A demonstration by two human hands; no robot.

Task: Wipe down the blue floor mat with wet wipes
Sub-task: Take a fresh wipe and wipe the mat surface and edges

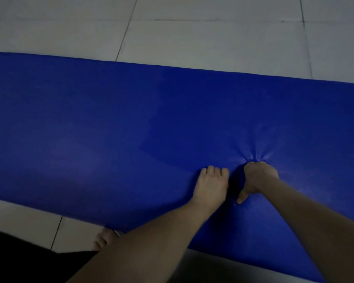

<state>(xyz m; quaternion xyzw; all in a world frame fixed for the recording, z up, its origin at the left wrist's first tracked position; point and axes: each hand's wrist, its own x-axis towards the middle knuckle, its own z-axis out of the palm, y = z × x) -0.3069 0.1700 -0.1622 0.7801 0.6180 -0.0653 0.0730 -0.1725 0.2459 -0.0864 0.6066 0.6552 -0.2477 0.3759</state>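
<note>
The blue floor mat [110, 127] lies across the tiled floor and fills most of the view. My left hand [211, 184] rests on it near the front edge, with its fingers bent down against the surface and nothing seen in them. Just to its right, my right hand [259, 177] presses its curled fingers into the mat, thumb stuck out toward me. Creases fan out from its fingertips. No wet wipe shows; anything under the right fingers is hidden.
Pale floor tiles [213, 37] run beyond the mat's far edge and along its near edge at the lower left. A bare foot [102, 240] sits at the mat's near edge, beside dark clothing [18, 260]. The light is dim.
</note>
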